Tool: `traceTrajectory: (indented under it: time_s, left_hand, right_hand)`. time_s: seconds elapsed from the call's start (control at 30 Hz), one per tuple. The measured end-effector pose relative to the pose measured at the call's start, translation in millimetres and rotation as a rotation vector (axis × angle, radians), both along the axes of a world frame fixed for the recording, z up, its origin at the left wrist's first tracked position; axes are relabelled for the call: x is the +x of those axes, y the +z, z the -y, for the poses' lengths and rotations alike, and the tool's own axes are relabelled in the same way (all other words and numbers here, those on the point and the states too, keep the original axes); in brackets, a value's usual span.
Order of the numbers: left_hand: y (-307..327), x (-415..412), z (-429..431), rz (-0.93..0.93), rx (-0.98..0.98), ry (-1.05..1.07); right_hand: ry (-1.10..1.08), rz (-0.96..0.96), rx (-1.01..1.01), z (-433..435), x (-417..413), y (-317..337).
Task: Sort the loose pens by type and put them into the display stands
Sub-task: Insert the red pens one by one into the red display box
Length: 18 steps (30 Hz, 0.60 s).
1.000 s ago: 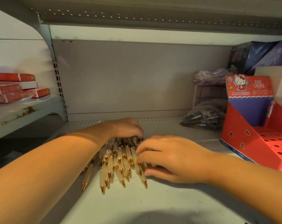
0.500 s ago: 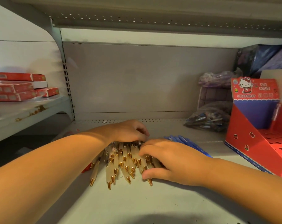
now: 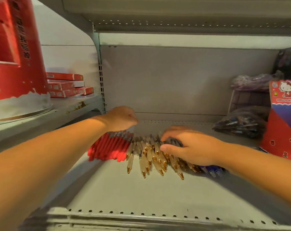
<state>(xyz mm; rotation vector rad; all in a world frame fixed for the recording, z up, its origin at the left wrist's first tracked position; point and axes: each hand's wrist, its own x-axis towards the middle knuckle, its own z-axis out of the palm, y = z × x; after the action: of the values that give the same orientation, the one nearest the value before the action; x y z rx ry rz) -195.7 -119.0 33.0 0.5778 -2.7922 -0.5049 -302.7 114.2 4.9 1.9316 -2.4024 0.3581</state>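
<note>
Loose pens lie in a fan on the grey shelf [image 3: 141,195]. Several cream pens with gold tips [image 3: 149,160] are in the middle, a bunch of red pens [image 3: 108,147] to their left, and a few blue pens [image 3: 213,170] at the right. My left hand [image 3: 121,119] is curled over the far ends of the red pens. My right hand [image 3: 189,147] lies flat, fingers spread, on top of the cream and blue pens. A red Hello Kitty display stand [image 3: 283,130] stands at the right edge of the shelf.
A plastic bag of dark pens [image 3: 239,124] lies beside the stand, with a purple bag [image 3: 251,82] above a small box behind it. Red flat boxes [image 3: 66,87] are stacked on the neighbouring shelf at left, where a large red container [image 3: 15,47] stands close.
The view has pulled back and shifted left. My left hand has moved back and left, which uncovers the red pens. My right hand still rests on the cream pens.
</note>
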Motion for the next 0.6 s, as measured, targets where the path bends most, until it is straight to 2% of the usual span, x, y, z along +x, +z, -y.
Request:
traceTrajectory:
  time_s: [0.23,0.37,0.43,0.6]
  left_hand:
    - [-3.9,62.3,36.9,0.134,-0.086,0.363]
    - [-17.9,75.3,45.9,0.144,0.100,0.488]
    - [-21.5,75.4,41.1,0.157,0.152,0.511]
    - [-14.2,70.5,18.0,0.341,0.289,0.365]
  right_hand:
    - [-0.047,0.056,0.072,74.8,34.9,12.4]
    - [-0.028,0.012,0.130,113.3,54.7,21.5]
    - [-0.018,0.009,0.186,126.4,62.5,21.5]
    - [0.002,-0.006,0.284,145.3,71.8,13.9]
